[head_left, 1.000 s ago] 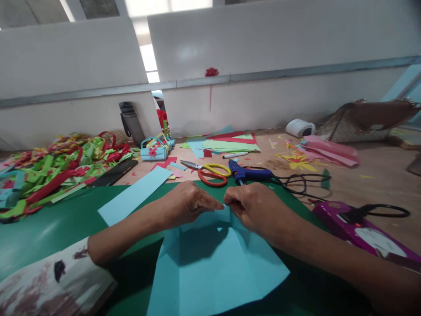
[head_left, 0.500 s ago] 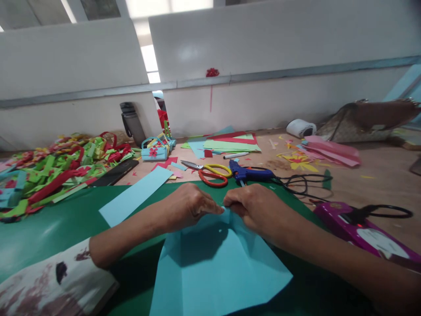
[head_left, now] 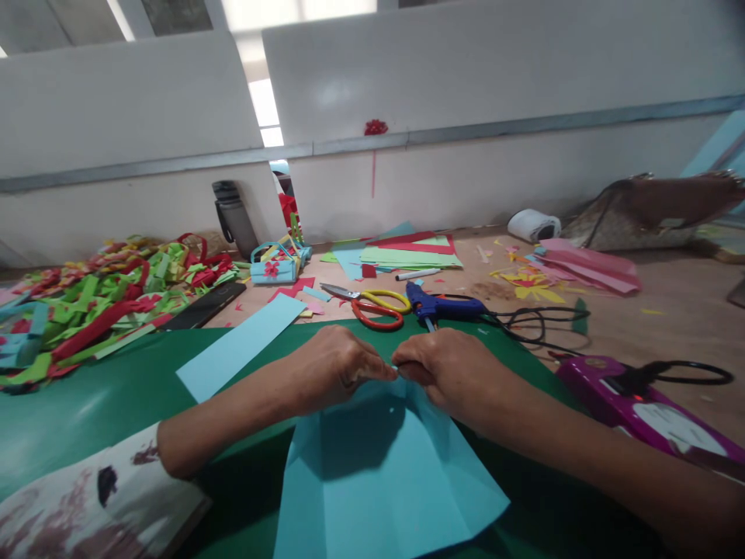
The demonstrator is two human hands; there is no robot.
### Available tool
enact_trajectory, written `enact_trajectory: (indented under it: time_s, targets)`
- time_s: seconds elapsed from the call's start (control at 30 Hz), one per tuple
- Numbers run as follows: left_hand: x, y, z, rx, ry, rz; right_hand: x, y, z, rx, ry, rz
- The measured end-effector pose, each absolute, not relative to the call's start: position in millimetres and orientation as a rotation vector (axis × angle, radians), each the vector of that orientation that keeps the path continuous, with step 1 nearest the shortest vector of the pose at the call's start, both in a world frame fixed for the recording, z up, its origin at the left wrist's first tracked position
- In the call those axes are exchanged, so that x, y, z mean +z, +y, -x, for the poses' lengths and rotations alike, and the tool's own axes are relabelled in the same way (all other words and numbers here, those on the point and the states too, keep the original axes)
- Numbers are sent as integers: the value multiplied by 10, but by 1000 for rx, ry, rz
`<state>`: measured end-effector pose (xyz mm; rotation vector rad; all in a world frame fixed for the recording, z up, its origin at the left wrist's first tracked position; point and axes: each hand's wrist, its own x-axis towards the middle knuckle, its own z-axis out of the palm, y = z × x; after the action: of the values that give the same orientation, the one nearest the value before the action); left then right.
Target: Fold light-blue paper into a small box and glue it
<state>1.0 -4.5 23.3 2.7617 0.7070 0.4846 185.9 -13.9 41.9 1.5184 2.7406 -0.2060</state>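
A light blue sheet of paper (head_left: pixel 378 497) with crease lines hangs toward me, its far edge pinched by both hands. My left hand (head_left: pixel 343 361) is closed on that edge from the left. From the right, my right hand (head_left: pixel 439 365) presses the same edge, its fingertips touching those of the left. The paper's top edge is mostly hidden under the fingers. Just beyond the hands lie scissors (head_left: pixel 378 305) with yellow and red handles and a blue glue gun (head_left: pixel 445 304). A light blue paper strip (head_left: pixel 241 345) rests left of my left hand.
A green mat (head_left: pixel 116 411) covers the near table. Cut paper pieces (head_left: pixel 128 299), a phone (head_left: pixel 206 305) and a bottle (head_left: pixel 233 217) are at left. Behind are paper sheets (head_left: pixel 407 252) and a small blue paper bag (head_left: pixel 273 270). A purple power strip (head_left: pixel 646 411) and cables lie right.
Both hands keep their pinch on the paper's far edge, the right fingers shifting slightly left. The sheet's lower right corner has moved a little inward.
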Motion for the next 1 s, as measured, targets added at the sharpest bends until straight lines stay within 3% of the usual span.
enact_trajectory:
  time_s: [0.5, 1.0]
  targets:
    - [307, -125, -50, 353, 1310, -2664, 337, -187, -1853, 183, 2806, -1413]
    - [311, -179, 105, 317, 1405, -2429, 441, -144, -1824, -26, 2795, -1361]
